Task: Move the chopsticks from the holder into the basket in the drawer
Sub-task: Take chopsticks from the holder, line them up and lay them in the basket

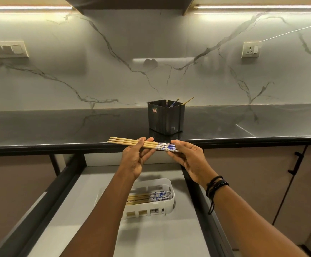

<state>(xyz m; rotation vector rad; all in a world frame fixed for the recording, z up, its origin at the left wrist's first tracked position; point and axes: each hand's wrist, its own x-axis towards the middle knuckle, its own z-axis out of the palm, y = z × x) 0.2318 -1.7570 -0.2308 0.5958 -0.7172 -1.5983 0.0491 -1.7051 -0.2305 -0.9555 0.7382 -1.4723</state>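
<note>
Item: chopstick bundle [149, 145], level above the open drawer [160, 236]. Your left hand [134, 160] pinched the bare shafts and your right hand [188, 158] gripped the patterned ends, probably to align them for the basket [171, 200] below. Others stood in the holder [165, 119].

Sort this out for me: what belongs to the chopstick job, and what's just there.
Job: chopsticks held by left hand and right hand, holder, basket, drawer.
Just there: socket, switch plate, cupboard handle, counter.
</note>
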